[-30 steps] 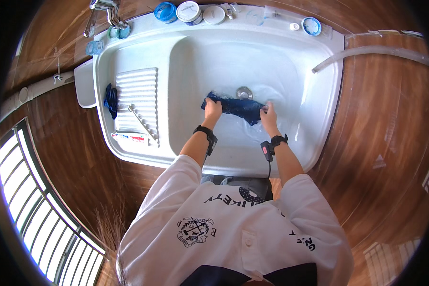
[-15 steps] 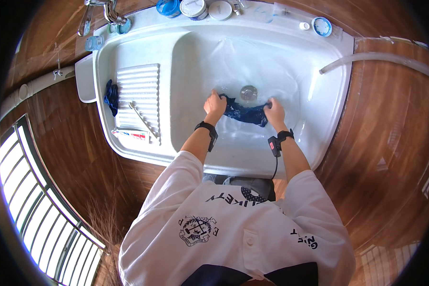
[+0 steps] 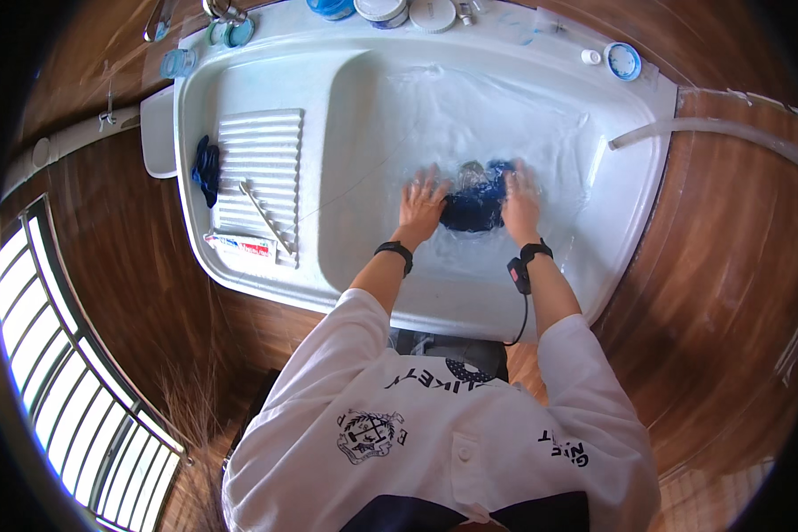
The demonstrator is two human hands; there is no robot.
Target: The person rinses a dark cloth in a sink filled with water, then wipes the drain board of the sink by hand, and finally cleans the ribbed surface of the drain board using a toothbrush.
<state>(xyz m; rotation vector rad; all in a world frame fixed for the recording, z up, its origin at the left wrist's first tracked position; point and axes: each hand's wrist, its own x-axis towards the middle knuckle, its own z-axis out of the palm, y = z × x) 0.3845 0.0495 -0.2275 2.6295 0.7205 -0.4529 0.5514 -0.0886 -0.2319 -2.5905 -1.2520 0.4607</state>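
A dark blue cloth point(image 3: 472, 211) lies bunched in the shallow water of the white sink's basin point(image 3: 355, 177), partly over the metal drain point(image 3: 472, 175). My left hand point(image 3: 422, 206) is at the cloth's left edge, palm down with its fingers spread. On the other side, my right hand point(image 3: 521, 204) lies flat, fingers stretched out along the cloth's right edge. Neither hand grips it. Ripples blur where the fingertips meet the fabric. Each wrist wears a black strap.
On the sink's left side are a ribbed washboard point(image 3: 259, 168), a toothbrush point(image 3: 266, 217), a toothpaste box point(image 3: 241, 247) and another dark blue cloth point(image 3: 206, 170). Tubs and lids, including a blue-rimmed lid point(image 3: 623, 61), line the back ledge. A clear hose point(image 3: 709, 129) hangs over the right rim.
Both hands have let go of the cloth's ends and opened, and are closer together. The cloth, stretched between them before, is now bunched in the water, which ripples more. The view has shifted slightly.
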